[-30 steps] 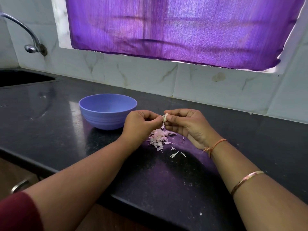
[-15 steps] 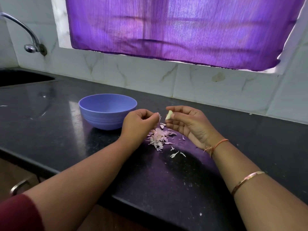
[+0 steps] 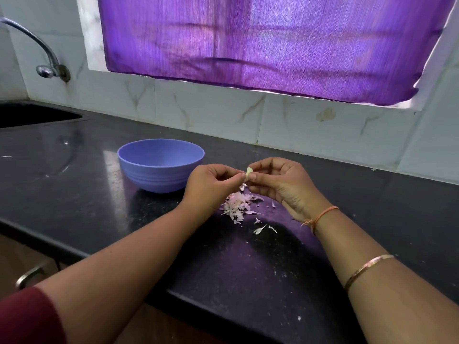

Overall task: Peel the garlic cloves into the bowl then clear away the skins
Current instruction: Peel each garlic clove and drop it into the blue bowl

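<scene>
Head view. The right hand (image 3: 280, 184) pinches a pale garlic clove (image 3: 249, 171) between thumb and forefinger, held above the dark desk (image 3: 74, 194). The left hand (image 3: 211, 187), fingers curled, nips the clove's lower edge with thumb and forefinger. A heap of skins (image 3: 236, 204) lies on the desk directly beneath. A blue bowl (image 3: 154, 180) stands just left of the hands.

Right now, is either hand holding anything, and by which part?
A garlic clove: the right hand pinches its lower part between thumb and forefinger; the left hand pinches its opposite side.
</scene>
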The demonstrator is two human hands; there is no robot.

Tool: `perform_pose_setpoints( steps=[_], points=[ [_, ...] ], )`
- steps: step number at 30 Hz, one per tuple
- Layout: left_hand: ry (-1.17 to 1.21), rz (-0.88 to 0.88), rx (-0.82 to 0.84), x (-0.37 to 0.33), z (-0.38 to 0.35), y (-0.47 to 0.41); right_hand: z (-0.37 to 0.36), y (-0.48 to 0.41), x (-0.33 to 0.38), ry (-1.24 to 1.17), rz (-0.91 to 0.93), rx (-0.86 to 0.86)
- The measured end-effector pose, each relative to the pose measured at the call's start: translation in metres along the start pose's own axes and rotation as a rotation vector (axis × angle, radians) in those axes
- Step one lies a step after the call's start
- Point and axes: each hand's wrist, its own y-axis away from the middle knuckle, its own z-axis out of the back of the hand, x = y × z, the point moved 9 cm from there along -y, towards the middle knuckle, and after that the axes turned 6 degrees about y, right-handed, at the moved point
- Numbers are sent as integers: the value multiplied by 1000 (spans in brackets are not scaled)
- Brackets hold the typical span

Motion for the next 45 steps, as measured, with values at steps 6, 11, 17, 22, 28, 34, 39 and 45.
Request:
perform_pose_setpoints(
  steps=[6, 11, 17, 22, 28, 34, 39, 45],
  points=[
    [-14, -4, 2, 1, 0, -2, -1, 0, -1, -31, 2, 9],
    [-15, 33, -12, 7, 2, -3, -1, -1, -1, -106, -7, 9],
    [63, 51, 14, 5, -2, 0, 1, -1, -2, -73, -13, 6],
    [32, 27, 32, 3, -2, 0, 1, -1, -2, -56, -6, 22],
    [12, 21, 24, 0, -1, 0, 0, 0, -2, -76, -18, 37],
    [-30, 40, 5, 4, 0, -1, -2, 1, -2, -50, -19, 40],
    [-32, 40, 12, 6, -1, -3, -3, 0, 1, -38, 9, 46],
    [-55, 27, 7, 5, 0, -3, -4, 0, -1, -93, -14, 53]
  ],
)
